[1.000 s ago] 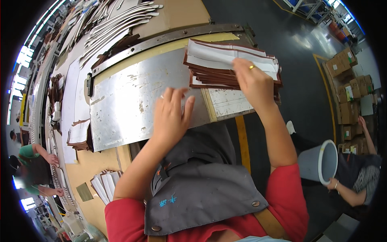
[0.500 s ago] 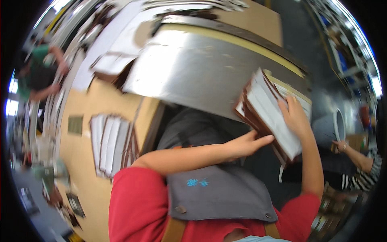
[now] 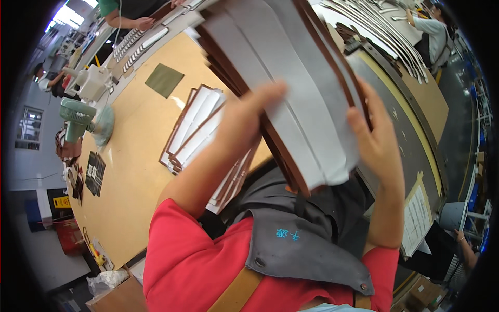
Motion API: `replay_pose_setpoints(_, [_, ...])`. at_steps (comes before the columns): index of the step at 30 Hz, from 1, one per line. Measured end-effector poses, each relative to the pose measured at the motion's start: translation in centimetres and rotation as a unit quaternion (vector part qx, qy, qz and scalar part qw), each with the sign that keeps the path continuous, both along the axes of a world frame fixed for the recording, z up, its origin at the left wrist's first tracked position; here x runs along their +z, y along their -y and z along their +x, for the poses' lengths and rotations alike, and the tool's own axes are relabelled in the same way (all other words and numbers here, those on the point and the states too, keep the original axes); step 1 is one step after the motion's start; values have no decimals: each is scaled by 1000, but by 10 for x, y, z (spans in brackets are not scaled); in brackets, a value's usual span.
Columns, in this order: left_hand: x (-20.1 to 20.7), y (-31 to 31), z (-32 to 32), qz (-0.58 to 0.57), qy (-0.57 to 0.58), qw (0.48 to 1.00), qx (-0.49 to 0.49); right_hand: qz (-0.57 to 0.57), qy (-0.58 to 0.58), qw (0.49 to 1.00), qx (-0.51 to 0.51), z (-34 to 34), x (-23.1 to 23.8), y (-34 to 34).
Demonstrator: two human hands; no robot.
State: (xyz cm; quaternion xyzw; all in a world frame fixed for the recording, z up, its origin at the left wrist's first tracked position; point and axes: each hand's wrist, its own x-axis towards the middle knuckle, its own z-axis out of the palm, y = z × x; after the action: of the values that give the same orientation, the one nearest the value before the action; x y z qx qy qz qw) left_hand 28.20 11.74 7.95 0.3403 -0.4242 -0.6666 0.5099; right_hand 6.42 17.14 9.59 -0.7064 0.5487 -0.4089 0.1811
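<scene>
A stack of brown-edged panels with pale grey-white faces, seemingly leather pieces, is held up close in front of me, tilted. My left hand grips its left edge, with the thumb across the pale face. At the opposite edge my right hand is closed round the layers, thumb in front and fingers partly behind. Below my left forearm, more white-faced brown panels lie fanned on the tan table; the forearm hides part of them.
A green square and a dark patterned piece lie on the table. A green fan stands at the left edge. To the right is a metal plate with a raised rim. Co-workers are at the far left and far right.
The stack has come up and leftward from over the metal plate, nearer to me. My left hand has gone from its lower side to its left edge. The view has turned toward the tan table.
</scene>
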Motion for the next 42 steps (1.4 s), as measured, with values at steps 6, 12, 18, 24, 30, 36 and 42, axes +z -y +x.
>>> replay_pose_setpoints(6, [32,175,2,-186,-112,968,124,-135,39,989,-37,6,44,85])
replay_pose_setpoints(12, [-163,275,0,-210,308,894,250,-55,-105,987,-107,-27,-8,65])
replay_pose_setpoints(18, [-126,242,46,-6,426,890,163,46,-3,995,-87,-31,-41,28])
replay_pose_setpoints(24, [-142,105,220,-44,635,760,132,84,-9,992,93,34,-54,19])
replay_pose_setpoints(30, [-173,-55,288,209,554,777,213,125,0,960,251,93,-108,12])
replay_pose_setpoints(36, [-191,-130,229,217,460,804,308,53,-33,922,383,177,-143,-2])
replay_pose_setpoints(42, [-158,-161,172,264,210,873,353,81,-141,924,345,191,-194,-10])
